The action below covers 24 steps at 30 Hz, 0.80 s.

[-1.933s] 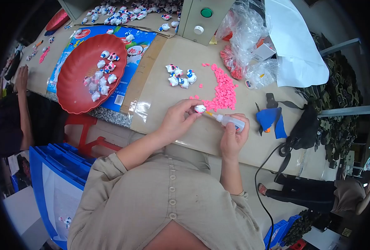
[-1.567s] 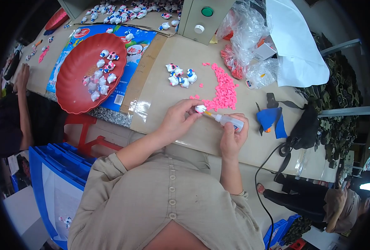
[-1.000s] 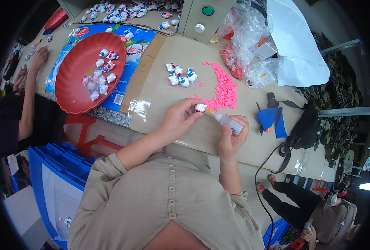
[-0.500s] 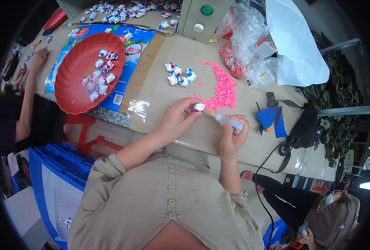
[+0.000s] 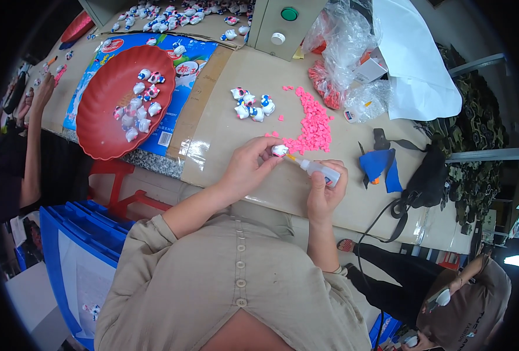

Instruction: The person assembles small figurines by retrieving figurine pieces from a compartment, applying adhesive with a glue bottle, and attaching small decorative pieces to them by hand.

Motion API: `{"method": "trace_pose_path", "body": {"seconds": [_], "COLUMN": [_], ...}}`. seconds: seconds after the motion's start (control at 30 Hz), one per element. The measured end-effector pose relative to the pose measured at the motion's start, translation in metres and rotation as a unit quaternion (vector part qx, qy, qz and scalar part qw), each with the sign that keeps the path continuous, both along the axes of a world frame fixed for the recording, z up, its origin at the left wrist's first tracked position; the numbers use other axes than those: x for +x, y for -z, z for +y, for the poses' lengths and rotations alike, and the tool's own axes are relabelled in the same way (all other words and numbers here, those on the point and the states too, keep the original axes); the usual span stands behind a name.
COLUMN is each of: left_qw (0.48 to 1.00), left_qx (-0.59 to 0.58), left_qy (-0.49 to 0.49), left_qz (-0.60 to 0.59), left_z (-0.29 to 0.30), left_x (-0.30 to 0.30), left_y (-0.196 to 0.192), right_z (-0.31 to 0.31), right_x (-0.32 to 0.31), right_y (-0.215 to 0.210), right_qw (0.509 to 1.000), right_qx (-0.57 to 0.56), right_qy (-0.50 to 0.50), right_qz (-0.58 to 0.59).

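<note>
Bare tabletop [image 5: 224,134] lies open left of the left hand [image 5: 249,168]. Ahead, the pink bead pile [image 5: 312,126] and 5 small figurines [image 5: 251,106] block the way; right of the right hand [image 5: 325,190], blue scraps [image 5: 381,167] crowd in.

Beige worktable [image 5: 259,76]; blue crates [image 5: 78,245] on floor below, left.

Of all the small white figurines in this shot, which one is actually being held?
The figurine pinched in the left hand, at the glue bottle tip held by the right hand. The others lie loose on the table and red tray.
</note>
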<state>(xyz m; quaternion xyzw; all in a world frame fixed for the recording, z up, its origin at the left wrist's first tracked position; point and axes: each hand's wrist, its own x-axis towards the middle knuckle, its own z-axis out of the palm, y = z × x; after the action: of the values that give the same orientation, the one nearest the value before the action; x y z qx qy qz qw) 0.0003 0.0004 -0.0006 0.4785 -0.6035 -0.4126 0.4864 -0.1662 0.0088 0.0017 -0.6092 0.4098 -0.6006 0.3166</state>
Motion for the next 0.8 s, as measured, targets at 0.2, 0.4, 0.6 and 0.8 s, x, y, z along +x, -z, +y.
{"method": "trace_pose_path", "body": {"seconds": [0.2, 0.4, 0.6, 0.8], "left_qw": [1.0, 1.0, 0.998, 0.996], "left_qx": [0.016, -0.001, 0.043, 0.058], "left_qy": [-0.002, -0.011, 0.019, 0.046], "left_qz": [-0.001, 0.024, 0.036, 0.056], "left_z": [0.001, -0.001, -0.007, -0.011], "left_x": [0.001, -0.004, -0.006, 0.006], "left_y": [-0.003, 0.0, 0.007, 0.012], "right_z": [-0.002, 0.0, -0.002, -0.022], "right_x": [-0.002, -0.002, -0.005, -0.007], "right_y": [0.002, -0.003, 0.007, -0.003], "right_qw": [1.0, 0.999, 0.989, 0.9], "right_qx": [0.001, 0.02, 0.084, 0.162], "right_qy": [0.011, 0.016, 0.011, -0.082], "right_qz": [-0.006, -0.023, -0.119, -0.395]}}
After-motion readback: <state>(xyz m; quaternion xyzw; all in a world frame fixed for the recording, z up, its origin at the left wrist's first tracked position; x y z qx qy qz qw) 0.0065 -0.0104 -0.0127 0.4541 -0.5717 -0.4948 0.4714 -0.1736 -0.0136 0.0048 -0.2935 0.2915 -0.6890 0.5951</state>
